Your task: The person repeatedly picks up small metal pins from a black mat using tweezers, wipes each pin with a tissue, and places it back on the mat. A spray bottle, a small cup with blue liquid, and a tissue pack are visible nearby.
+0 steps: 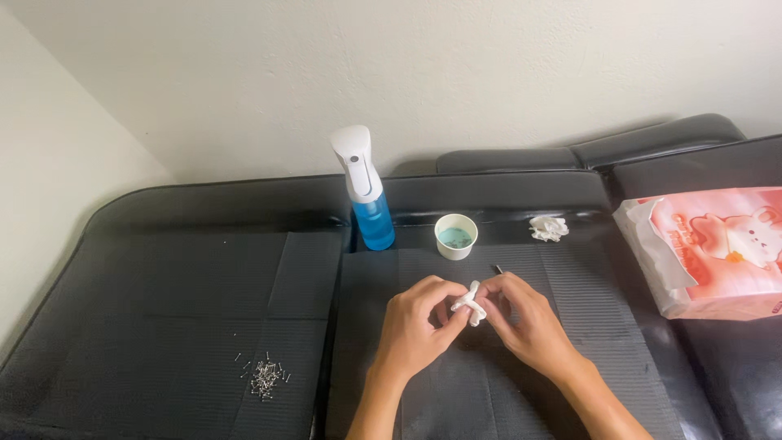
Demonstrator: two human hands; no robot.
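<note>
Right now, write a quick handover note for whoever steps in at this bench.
Left hand and right hand: both pinch one small twisted white tissue wad over the black mat.
Behind them: small white cup with teal contents, blue spray bottle, a small metal pin.
Crumpled tissue lies at the back; pink tissue pack to the right.
Heap of small metal pins lies untouched far left.
What the wad wraps is hidden.
</note>
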